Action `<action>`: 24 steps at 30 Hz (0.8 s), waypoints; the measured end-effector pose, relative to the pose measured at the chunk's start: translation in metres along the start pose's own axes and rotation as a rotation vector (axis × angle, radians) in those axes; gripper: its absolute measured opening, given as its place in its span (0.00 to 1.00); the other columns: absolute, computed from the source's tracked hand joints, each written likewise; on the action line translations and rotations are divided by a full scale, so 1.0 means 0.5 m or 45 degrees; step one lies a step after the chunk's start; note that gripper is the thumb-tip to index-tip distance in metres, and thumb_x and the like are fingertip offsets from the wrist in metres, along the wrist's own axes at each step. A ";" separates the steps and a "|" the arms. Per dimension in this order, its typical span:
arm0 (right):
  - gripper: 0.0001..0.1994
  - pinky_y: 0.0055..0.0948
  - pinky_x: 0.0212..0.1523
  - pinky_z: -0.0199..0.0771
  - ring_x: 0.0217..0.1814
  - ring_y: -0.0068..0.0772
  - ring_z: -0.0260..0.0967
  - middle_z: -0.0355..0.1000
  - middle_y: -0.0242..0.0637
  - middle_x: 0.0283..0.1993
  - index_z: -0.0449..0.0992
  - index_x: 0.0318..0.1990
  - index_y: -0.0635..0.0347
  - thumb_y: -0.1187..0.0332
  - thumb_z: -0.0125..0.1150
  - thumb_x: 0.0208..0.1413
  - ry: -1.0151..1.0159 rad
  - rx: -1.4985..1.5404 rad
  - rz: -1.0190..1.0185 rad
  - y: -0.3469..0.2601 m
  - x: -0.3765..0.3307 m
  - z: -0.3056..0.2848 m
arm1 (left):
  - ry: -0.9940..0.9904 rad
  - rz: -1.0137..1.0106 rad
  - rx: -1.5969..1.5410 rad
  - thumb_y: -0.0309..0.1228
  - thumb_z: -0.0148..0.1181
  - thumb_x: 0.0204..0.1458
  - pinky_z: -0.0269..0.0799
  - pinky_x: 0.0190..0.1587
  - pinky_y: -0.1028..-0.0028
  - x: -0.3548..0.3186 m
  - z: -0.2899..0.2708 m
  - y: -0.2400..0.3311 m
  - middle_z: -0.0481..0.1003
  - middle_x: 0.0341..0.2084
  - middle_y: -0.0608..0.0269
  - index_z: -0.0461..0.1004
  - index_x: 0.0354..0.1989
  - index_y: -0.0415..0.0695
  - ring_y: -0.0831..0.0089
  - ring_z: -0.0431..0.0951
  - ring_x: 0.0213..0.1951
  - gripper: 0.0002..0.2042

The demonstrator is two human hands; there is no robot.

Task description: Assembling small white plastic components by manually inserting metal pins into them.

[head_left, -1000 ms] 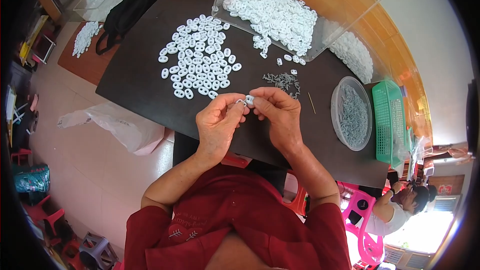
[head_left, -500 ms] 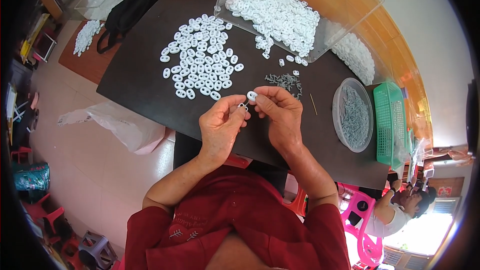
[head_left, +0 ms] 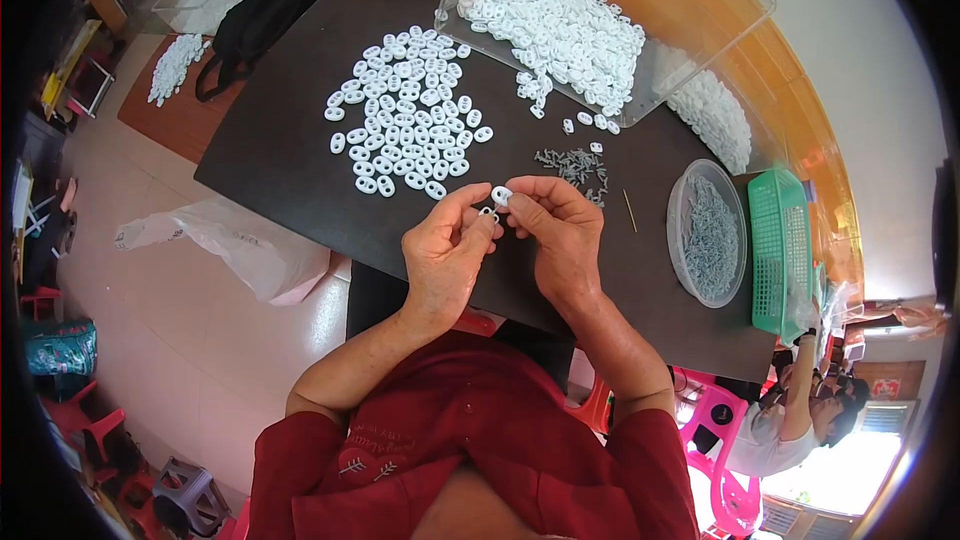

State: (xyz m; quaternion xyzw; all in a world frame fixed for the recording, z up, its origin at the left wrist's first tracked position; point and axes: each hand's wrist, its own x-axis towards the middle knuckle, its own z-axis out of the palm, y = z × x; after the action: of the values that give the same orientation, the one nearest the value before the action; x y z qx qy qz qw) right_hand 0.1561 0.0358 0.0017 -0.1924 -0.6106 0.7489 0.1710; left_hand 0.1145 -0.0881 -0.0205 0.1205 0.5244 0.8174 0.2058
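Observation:
My left hand (head_left: 442, 258) pinches a small white two-hole plastic piece (head_left: 489, 213) between thumb and index finger. Just above it, my right hand (head_left: 566, 240) grips another white oval piece (head_left: 502, 195), its two dark holes visible. The two pieces are close together; whether they touch is hard to tell. Beyond my hands lie a heap of small grey screw-like pins (head_left: 574, 166) and, to the left, a wide spread of the same white oval pieces (head_left: 408, 120) on the dark table (head_left: 290, 140).
A tilted clear bin (head_left: 455, 22) spills white pieces at the back. On the right stand a round tub (head_left: 676, 258) of grey pins and a green basket (head_left: 765, 265); a thin stick (head_left: 630, 210) lies nearby. Another person (head_left: 790, 430) sits at the far right, one arm raised.
Both hands stay nearly in place, still holding the white pieces, with slight finger shifts. The person at the right has stretched an arm toward the green basket's end.

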 end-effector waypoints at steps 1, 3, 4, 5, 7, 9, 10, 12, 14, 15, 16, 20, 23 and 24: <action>0.08 0.16 0.29 0.65 0.27 0.17 0.67 0.74 0.33 0.30 0.74 0.39 0.67 0.75 0.59 0.51 -0.002 -0.003 -0.004 0.000 0.000 0.001 | 0.008 0.014 -0.003 0.22 0.53 0.53 0.65 0.27 0.86 0.000 0.000 -0.002 0.72 0.24 0.67 0.68 0.49 0.35 0.84 0.71 0.26 0.14; 0.08 0.16 0.29 0.65 0.27 0.17 0.67 0.74 0.33 0.30 0.74 0.39 0.67 0.75 0.59 0.51 0.001 -0.002 -0.007 0.004 0.000 0.001 | 0.017 0.029 -0.006 0.22 0.53 0.53 0.65 0.27 0.86 0.000 0.001 -0.002 0.72 0.24 0.67 0.68 0.49 0.35 0.84 0.71 0.26 0.14; 0.08 0.16 0.29 0.65 0.27 0.17 0.67 0.74 0.34 0.30 0.74 0.39 0.67 0.75 0.59 0.51 0.005 0.000 -0.010 0.005 0.000 0.001 | 0.020 0.030 0.014 0.22 0.53 0.53 0.65 0.27 0.86 0.000 0.001 -0.002 0.72 0.24 0.67 0.68 0.49 0.35 0.84 0.71 0.26 0.14; 0.08 0.16 0.29 0.65 0.27 0.17 0.67 0.74 0.34 0.30 0.74 0.39 0.67 0.75 0.59 0.51 0.004 -0.001 -0.010 0.005 0.000 0.001 | 0.023 0.031 0.034 0.22 0.53 0.53 0.65 0.27 0.86 0.000 0.001 -0.003 0.72 0.24 0.68 0.68 0.49 0.35 0.84 0.71 0.26 0.14; 0.08 0.16 0.29 0.65 0.28 0.17 0.67 0.74 0.34 0.30 0.74 0.39 0.67 0.75 0.59 0.51 0.008 -0.019 -0.027 0.004 -0.001 0.003 | 0.028 0.047 0.048 0.21 0.53 0.53 0.65 0.27 0.86 0.000 0.001 -0.005 0.72 0.24 0.68 0.69 0.49 0.35 0.84 0.70 0.26 0.14; 0.08 0.16 0.29 0.65 0.28 0.17 0.67 0.74 0.34 0.30 0.74 0.39 0.67 0.75 0.59 0.50 0.019 -0.038 -0.029 0.004 -0.003 0.004 | 0.034 0.063 0.062 0.21 0.53 0.53 0.64 0.27 0.86 0.000 0.000 -0.007 0.71 0.24 0.68 0.69 0.49 0.35 0.84 0.70 0.26 0.14; 0.08 0.15 0.30 0.65 0.28 0.17 0.67 0.74 0.34 0.31 0.74 0.39 0.67 0.75 0.59 0.50 0.032 -0.056 -0.031 0.004 -0.004 0.005 | 0.031 0.060 0.061 0.21 0.53 0.53 0.64 0.27 0.86 -0.001 0.000 -0.008 0.71 0.24 0.68 0.69 0.49 0.35 0.84 0.70 0.26 0.14; 0.08 0.15 0.30 0.66 0.29 0.17 0.67 0.74 0.33 0.31 0.74 0.39 0.67 0.75 0.60 0.50 0.029 -0.070 -0.043 0.003 -0.005 0.007 | 0.029 0.056 0.058 0.21 0.53 0.53 0.64 0.27 0.86 -0.001 -0.001 -0.008 0.71 0.24 0.68 0.69 0.49 0.36 0.84 0.70 0.26 0.14; 0.08 0.15 0.30 0.66 0.29 0.17 0.67 0.74 0.33 0.31 0.74 0.39 0.66 0.75 0.60 0.50 0.027 -0.084 -0.056 0.004 -0.007 0.008 | 0.027 0.060 0.039 0.21 0.53 0.53 0.64 0.27 0.86 -0.002 0.000 -0.006 0.71 0.24 0.68 0.69 0.49 0.36 0.84 0.71 0.26 0.14; 0.08 0.15 0.30 0.66 0.29 0.16 0.67 0.74 0.33 0.31 0.74 0.39 0.66 0.75 0.60 0.50 0.028 -0.083 -0.067 0.005 -0.008 0.009 | 0.028 0.060 0.039 0.21 0.53 0.53 0.64 0.27 0.86 -0.002 -0.001 -0.007 0.71 0.24 0.68 0.69 0.49 0.36 0.84 0.71 0.26 0.14; 0.08 0.15 0.30 0.66 0.29 0.16 0.67 0.74 0.32 0.31 0.74 0.39 0.66 0.75 0.60 0.50 0.029 -0.082 -0.078 0.006 -0.009 0.011 | 0.030 0.061 0.047 0.21 0.52 0.53 0.64 0.27 0.86 -0.002 -0.001 -0.007 0.71 0.24 0.68 0.69 0.49 0.36 0.84 0.71 0.27 0.14; 0.08 0.15 0.31 0.66 0.29 0.16 0.67 0.74 0.32 0.31 0.74 0.38 0.66 0.75 0.60 0.50 0.029 -0.062 -0.106 0.006 -0.011 0.015 | 0.026 0.063 0.069 0.21 0.52 0.54 0.65 0.28 0.86 -0.003 -0.001 -0.008 0.71 0.25 0.69 0.69 0.49 0.36 0.84 0.71 0.28 0.14; 0.08 0.16 0.31 0.66 0.29 0.16 0.66 0.73 0.31 0.31 0.74 0.38 0.66 0.75 0.60 0.50 0.020 -0.053 -0.103 0.004 -0.013 0.016 | 0.031 0.085 0.065 0.22 0.52 0.54 0.65 0.28 0.86 -0.003 -0.001 -0.009 0.71 0.26 0.69 0.68 0.49 0.36 0.84 0.71 0.29 0.14; 0.08 0.16 0.31 0.66 0.29 0.16 0.66 0.73 0.31 0.31 0.74 0.38 0.66 0.75 0.60 0.50 0.014 -0.057 -0.104 0.002 -0.014 0.017 | 0.031 0.085 0.064 0.22 0.52 0.54 0.65 0.28 0.86 -0.003 -0.001 -0.010 0.71 0.26 0.69 0.68 0.49 0.36 0.84 0.71 0.29 0.14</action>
State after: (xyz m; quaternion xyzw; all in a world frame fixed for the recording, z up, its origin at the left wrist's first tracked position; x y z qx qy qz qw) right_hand 0.1579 0.0249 0.0028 -0.1752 -0.6336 0.7265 0.2004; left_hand 0.1163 -0.0875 -0.0252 0.1332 0.5431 0.8116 0.1690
